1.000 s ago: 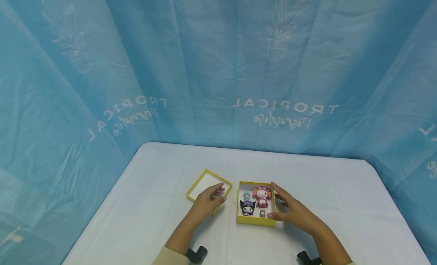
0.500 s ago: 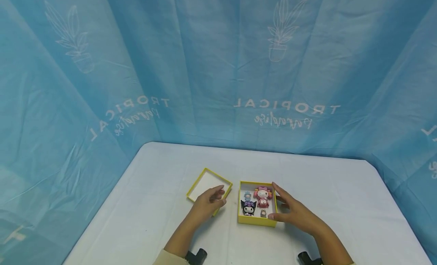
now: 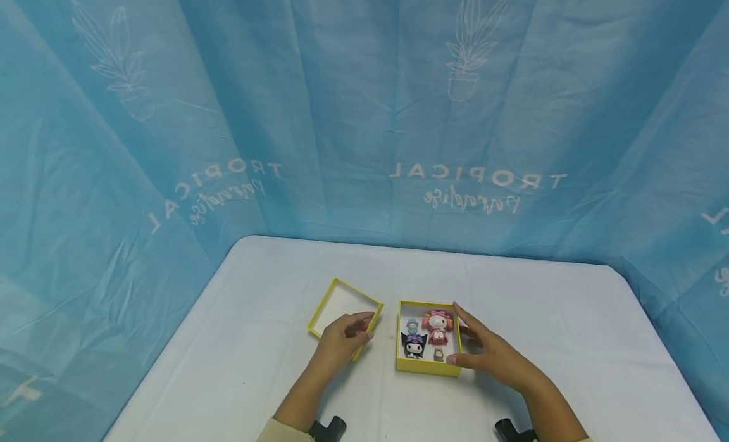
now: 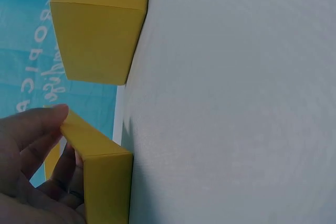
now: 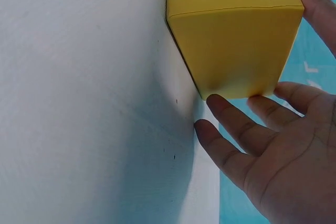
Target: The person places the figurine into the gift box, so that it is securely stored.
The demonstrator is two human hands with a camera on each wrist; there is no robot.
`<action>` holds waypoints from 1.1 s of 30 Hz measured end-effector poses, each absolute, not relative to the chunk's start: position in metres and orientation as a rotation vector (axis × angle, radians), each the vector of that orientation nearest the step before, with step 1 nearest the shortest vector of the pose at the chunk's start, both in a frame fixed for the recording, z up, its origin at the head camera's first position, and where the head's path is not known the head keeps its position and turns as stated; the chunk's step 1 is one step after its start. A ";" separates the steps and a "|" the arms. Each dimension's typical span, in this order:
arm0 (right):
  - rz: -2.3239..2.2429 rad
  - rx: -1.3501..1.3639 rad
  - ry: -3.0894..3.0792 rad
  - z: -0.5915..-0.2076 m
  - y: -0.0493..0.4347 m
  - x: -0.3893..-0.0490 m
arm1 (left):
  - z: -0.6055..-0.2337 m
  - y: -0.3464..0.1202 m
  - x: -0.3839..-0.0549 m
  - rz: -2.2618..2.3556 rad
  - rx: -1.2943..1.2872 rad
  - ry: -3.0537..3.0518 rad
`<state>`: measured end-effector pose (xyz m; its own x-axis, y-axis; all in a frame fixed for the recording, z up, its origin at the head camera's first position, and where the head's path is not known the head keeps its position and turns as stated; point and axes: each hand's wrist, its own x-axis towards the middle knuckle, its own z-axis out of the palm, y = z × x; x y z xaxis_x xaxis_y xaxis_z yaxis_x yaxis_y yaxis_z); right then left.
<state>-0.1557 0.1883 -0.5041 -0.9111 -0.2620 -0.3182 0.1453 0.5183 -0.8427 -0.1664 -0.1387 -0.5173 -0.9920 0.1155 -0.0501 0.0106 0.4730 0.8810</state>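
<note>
My left hand [image 3: 340, 342] pinches the right-hand wall of a shallow yellow lid [image 4: 107, 187], white inside, set askew on the table; the hand covers part of it. A fingertip rests on its upper edge in the left wrist view. To the right stands an open yellow box [image 3: 427, 367] with a white inside. My right hand [image 3: 490, 352] spans its right side, thumb at the near corner and index finger at the far one. Inside lie a pink-dressed figurine [image 3: 438, 328], a black-hooded figurine [image 3: 413, 346], a pale blue figurine [image 3: 412, 327] and a tiny brownish figurine [image 3: 438, 354].
Lid and box sit on a white-covered table [image 3: 512, 290], a narrow gap between them. Beyond its far edge hangs a blue curtain [image 3: 342, 113] with white lettering, which also runs along both sides. Black wrist mounts [image 3: 330, 428] show near the bottom.
The lid has shifted slightly to the left, its far corner a little farther back, and my left fingers have closed on its wall. The right hand and the box stay nearly still.
</note>
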 end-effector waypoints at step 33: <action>-1.399 -0.072 2.336 -0.505 0.184 -0.154 | -0.484 -0.148 -0.166 1.877 -0.166 2.759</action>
<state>-0.1544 0.1844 -0.5050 -0.9128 -0.2515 -0.3216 0.1648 0.4938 -0.8538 -0.1662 -0.1482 -0.4841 -0.9752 -0.1929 0.1085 0.0302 0.3700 0.9285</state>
